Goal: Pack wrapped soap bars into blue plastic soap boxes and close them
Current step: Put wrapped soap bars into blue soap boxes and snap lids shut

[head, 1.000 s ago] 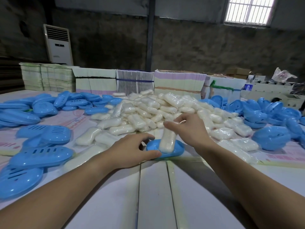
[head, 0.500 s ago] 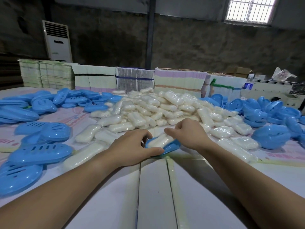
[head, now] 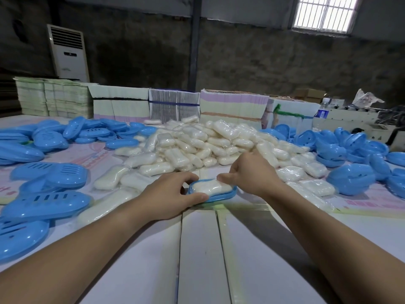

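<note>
At the near centre of the tabletop (head: 201, 249), a blue soap box base (head: 221, 197) is pinched at its 9 o'clock rim in the grip of the left hand (head: 168, 195). A wrapped soap bar (head: 211, 187) lies in it, touched at 3 o'clock by the thumb of the right hand (head: 249, 174). The bar is judged light, stiff and film-slick, best held by its long edges. At 12 o'clock a soap pile (head: 208, 143) is heaped; blue lids (head: 43, 205) are spread at 9 o'clock. Beyond, carton stacks (head: 232, 106) and an air conditioner (head: 69, 52) are seen.

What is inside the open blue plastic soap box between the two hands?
One clear-wrapped white soap bar lies flat in the blue plastic soap box. The box floor beneath is covered; no lid is on it.
</note>
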`<state>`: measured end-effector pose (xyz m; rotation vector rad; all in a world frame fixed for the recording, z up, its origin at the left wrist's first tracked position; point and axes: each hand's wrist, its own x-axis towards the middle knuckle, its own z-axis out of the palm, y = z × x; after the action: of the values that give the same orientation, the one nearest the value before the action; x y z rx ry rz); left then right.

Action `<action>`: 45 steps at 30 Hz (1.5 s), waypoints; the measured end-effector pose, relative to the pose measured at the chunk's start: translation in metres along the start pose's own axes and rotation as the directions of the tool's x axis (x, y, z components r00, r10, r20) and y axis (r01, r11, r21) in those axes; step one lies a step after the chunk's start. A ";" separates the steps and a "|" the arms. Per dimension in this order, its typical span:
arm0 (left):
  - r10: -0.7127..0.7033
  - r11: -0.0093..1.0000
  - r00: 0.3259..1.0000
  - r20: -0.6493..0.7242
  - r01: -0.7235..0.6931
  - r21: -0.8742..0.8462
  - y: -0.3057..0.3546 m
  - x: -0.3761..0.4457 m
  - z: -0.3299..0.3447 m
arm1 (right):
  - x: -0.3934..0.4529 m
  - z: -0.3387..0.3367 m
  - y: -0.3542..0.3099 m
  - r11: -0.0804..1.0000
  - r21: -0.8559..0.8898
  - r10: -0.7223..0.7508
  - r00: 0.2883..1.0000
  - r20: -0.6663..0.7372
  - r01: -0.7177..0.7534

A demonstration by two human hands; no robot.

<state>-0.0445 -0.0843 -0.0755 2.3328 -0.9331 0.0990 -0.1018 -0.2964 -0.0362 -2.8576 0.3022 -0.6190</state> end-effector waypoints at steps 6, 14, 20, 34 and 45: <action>0.030 0.999 1.000 -0.008 -0.030 -0.018 -0.005 0.001 0.002 | -0.004 -0.001 -0.009 0.997 0.062 -0.061 0.993 0.104 0.054; 0.098 0.991 0.992 0.081 -0.105 0.086 -0.009 0.005 0.001 | 0.005 -0.007 0.014 0.978 0.188 0.067 0.991 0.113 -0.088; 0.149 0.979 0.984 0.095 -0.161 0.125 -0.016 0.008 0.004 | 0.023 -0.038 0.070 0.966 -0.055 0.250 0.967 -0.053 -0.253; 0.125 0.991 0.991 0.052 -0.127 0.050 -0.020 0.006 0.005 | -0.007 -0.050 0.165 0.742 -0.214 0.583 0.768 -0.264 -0.636; 0.137 0.990 0.990 0.045 -0.139 0.037 -0.014 0.003 0.003 | -0.003 -0.048 0.153 0.956 0.027 0.261 0.810 -0.525 -0.291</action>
<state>-0.0332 -0.0801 -0.0845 2.3133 -1.1228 0.1262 -0.1488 -0.4495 -0.0313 -2.5562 0.8135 -1.3363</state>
